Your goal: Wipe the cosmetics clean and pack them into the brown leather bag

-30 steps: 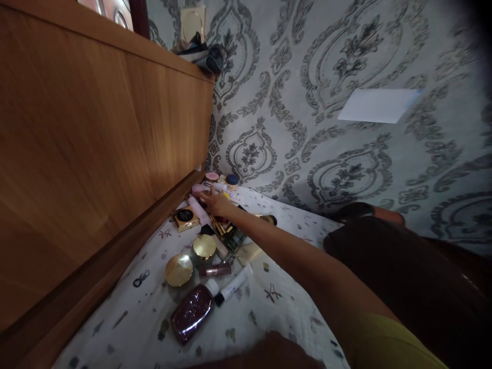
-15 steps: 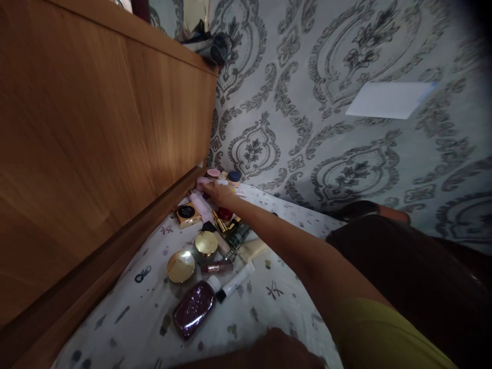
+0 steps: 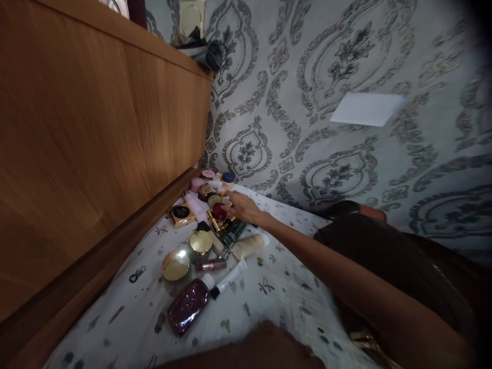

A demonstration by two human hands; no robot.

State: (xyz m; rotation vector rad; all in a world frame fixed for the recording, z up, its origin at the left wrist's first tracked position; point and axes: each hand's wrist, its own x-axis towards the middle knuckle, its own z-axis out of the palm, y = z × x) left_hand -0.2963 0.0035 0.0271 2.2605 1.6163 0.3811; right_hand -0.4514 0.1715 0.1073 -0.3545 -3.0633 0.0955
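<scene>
The fingers of my right hand (image 3: pixel 245 207) are loosely spread, thumb beside the round red container (image 3: pixel 219 211); whether it touches, I can't tell. Next to that lie gold tubes (image 3: pixel 213 222), then two round gold lids (image 3: pixel 200 242) nearer me, and my left hand (image 3: pixel 274 344), low in view, is too dark to read.

Cosmetics (image 3: pixel 200 242) lie scattered across patterned white cloth (image 3: pixel 126 312).

Grey wallpaper with dark scrolled medallions covers the wall (image 3: pixel 284 102), a white sheet of paper (image 3: pixel 367 109) against it. A brown wooden panel (image 3: pixel 115 128) stands left, beside a printed white cloth (image 3: pixel 126 328). The light is dim.
</scene>
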